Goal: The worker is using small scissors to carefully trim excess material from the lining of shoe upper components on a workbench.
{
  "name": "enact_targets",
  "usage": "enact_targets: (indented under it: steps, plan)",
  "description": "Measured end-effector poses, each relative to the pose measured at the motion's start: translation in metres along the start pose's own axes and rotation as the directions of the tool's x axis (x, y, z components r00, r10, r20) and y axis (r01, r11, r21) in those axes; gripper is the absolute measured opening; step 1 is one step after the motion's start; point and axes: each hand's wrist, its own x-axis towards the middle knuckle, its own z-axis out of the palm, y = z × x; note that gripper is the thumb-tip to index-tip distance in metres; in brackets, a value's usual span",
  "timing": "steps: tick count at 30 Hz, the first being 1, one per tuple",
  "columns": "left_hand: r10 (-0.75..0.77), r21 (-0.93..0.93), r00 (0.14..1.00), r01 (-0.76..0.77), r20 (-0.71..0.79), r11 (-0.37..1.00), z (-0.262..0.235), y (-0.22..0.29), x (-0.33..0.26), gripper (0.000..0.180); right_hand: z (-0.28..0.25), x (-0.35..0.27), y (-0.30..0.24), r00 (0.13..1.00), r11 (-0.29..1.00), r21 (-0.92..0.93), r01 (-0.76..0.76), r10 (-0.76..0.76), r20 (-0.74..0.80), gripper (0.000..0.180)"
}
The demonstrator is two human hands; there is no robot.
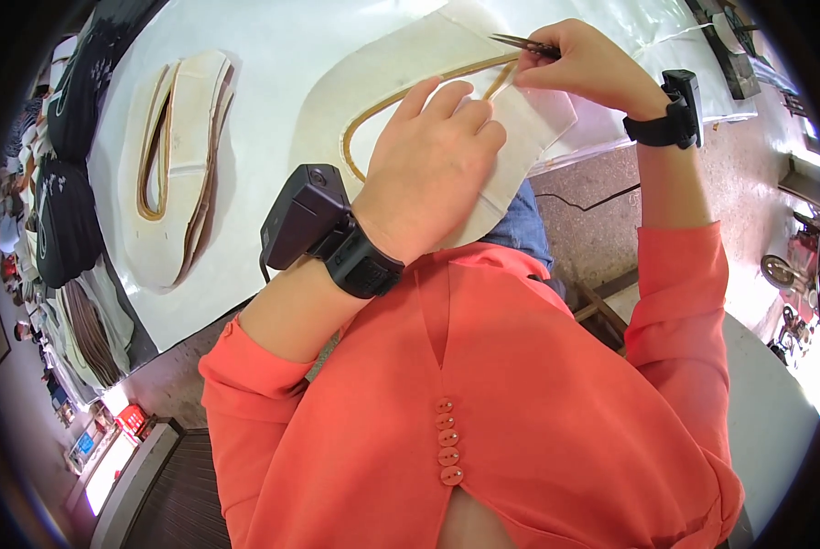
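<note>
A: What is the right hand (586,64) doing?

B: It is closed in a pinch around a slim metal tool, tweezers or small snips (524,42); the tips stick out to the left of the fingers, over the white fabric panel (410,64).

A: And the left hand (433,165)?

B: It lies flat, fingers loosely curled, pressing down on the near end of that same panel. It grips nothing. The panel runs out from under the palm and away towards the far side of the white table (273,55).

A: Where does the tool meet the piece?

B: Just beyond the left fingertips, at the tan U-shaped trim line (383,105) that loops across the panel. The right hand's fingers touch the panel's edge there.

A: Anything around them?

B: Each wrist carries a black strapped device (305,215). Well to the left of the left hand sits a stack of similar cut panels (186,156), and further left, dark pieces (71,210) along the table edge. The left hand hides the middle of the panel.
</note>
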Motion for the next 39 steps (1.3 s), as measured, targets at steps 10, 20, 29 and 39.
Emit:
enact_targets:
  steps: [10,20,29,39]
  plan:
    - [0.035,0.032,0.999,-0.035,0.005,0.999,0.003,-0.004,0.011,0.026,0.000,0.008,0.014,0.995,1.000,0.022,-0.021,0.023,-0.101,0.026]
    - [0.072,-0.008,0.997,-0.073,-0.019,0.997,0.021,-0.020,0.028,0.031,0.007,0.002,0.010,0.987,0.999,-0.052,-0.005,-0.003,-0.161,0.029]
    - [0.035,-0.076,0.999,-0.034,0.012,0.996,0.020,-0.024,0.032,0.022,0.007,-0.059,0.016,0.858,0.888,-0.441,0.131,-0.324,-0.398,0.015]
    - [0.083,-0.087,0.995,-0.087,-0.047,0.992,0.027,-0.026,0.037,0.024,0.045,-0.086,-0.013,0.886,0.754,-0.644,0.132,-0.381,-0.265,0.018]
